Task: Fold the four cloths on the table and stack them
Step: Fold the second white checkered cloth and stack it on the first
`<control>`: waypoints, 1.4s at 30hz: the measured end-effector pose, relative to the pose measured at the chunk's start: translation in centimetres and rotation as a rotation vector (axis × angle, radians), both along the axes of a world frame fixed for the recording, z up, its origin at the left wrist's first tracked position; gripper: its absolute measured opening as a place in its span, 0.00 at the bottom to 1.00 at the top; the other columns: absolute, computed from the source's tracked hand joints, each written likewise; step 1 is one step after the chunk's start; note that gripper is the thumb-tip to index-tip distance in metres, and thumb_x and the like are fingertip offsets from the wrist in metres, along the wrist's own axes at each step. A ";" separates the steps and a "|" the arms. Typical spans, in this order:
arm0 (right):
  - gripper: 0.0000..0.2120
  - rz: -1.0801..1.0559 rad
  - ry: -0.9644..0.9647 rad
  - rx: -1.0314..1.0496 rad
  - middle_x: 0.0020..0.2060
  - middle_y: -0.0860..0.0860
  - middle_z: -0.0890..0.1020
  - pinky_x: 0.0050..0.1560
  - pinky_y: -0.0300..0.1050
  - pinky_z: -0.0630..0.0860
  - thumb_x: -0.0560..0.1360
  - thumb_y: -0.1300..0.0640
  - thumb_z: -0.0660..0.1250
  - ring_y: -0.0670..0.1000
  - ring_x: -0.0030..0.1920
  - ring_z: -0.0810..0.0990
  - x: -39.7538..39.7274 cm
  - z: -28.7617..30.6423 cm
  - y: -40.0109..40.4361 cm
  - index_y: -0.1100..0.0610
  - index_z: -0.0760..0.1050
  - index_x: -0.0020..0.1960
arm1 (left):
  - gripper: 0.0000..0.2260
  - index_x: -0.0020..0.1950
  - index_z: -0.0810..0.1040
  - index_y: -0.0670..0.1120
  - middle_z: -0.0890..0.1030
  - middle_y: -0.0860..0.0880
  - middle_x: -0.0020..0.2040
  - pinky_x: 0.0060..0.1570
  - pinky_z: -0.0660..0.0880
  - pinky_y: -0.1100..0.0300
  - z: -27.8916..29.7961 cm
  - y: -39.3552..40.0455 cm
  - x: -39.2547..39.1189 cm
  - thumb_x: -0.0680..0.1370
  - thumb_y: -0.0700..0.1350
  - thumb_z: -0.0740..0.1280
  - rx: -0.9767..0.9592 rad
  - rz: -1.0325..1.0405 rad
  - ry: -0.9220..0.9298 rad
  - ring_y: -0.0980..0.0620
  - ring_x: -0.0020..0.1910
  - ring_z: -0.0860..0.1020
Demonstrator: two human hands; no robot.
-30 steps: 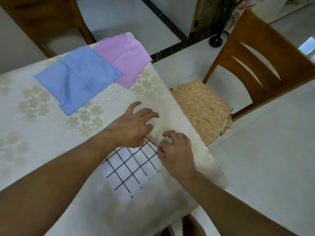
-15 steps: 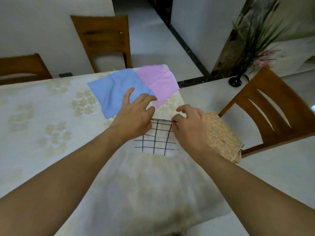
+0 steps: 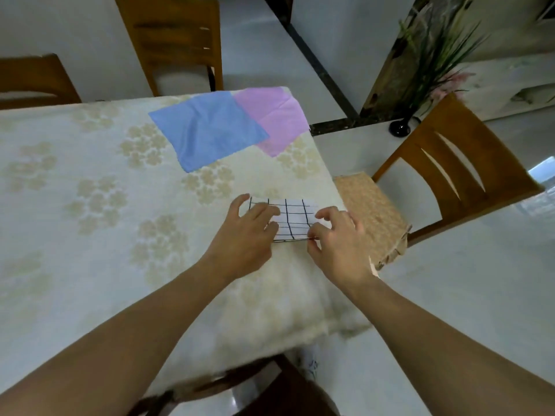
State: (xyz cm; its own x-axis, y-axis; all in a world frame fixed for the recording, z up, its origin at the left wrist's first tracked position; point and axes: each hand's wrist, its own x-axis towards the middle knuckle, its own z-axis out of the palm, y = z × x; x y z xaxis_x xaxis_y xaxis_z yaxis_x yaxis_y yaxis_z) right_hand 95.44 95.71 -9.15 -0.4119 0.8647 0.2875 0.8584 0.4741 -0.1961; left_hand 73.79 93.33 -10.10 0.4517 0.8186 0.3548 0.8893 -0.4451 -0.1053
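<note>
A white cloth with a black grid (image 3: 295,216) lies folded into a small rectangle near the table's right edge. My left hand (image 3: 244,235) rests on its left part with spread, straight fingers. My right hand (image 3: 338,238) pinches the cloth's near right corner between thumb and forefinger. Farther back, a blue cloth (image 3: 207,130) lies flat and overlaps a pink cloth (image 3: 276,118) at the table's far right corner. Only three cloths show.
The table (image 3: 90,205) wears a cream flowered tablecloth. A wooden chair with an orange cushion (image 3: 372,211) stands close to the right edge. Two more chairs (image 3: 174,40) stand behind the table, and a dark chair (image 3: 270,388) sits at the near edge. A potted plant (image 3: 420,70) stands on the floor.
The checked cloth has been folded over into a smaller rectangle. Both hands moved with it, and the right hand now pinches its near right corner. The camera tilted up.
</note>
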 end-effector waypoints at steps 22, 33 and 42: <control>0.07 0.004 0.011 -0.194 0.55 0.52 0.79 0.68 0.62 0.67 0.66 0.59 0.78 0.52 0.58 0.77 7.0 -3.5 -12.8 0.53 0.82 0.42 | 0.04 0.42 0.79 0.48 0.79 0.48 0.61 0.66 0.66 0.40 -2.6 -13.4 4.3 0.71 0.46 0.66 -0.354 0.106 -0.233 0.49 0.61 0.76; 0.07 -0.034 -0.014 -0.263 0.59 0.57 0.78 0.61 0.59 0.73 0.65 0.59 0.77 0.54 0.61 0.71 5.6 -5.2 -4.0 0.53 0.81 0.41 | 0.07 0.44 0.77 0.48 0.77 0.49 0.62 0.66 0.65 0.45 -4.4 -4.5 3.2 0.73 0.48 0.61 -0.389 0.189 -0.282 0.50 0.60 0.76; 0.05 -0.008 -0.116 -0.348 0.57 0.59 0.78 0.51 0.55 0.77 0.66 0.59 0.74 0.61 0.57 0.77 4.9 -9.8 0.7 0.57 0.79 0.40 | 0.05 0.44 0.80 0.47 0.79 0.46 0.60 0.59 0.69 0.44 -8.4 -0.4 3.0 0.70 0.44 0.72 -0.473 0.303 -0.217 0.46 0.57 0.78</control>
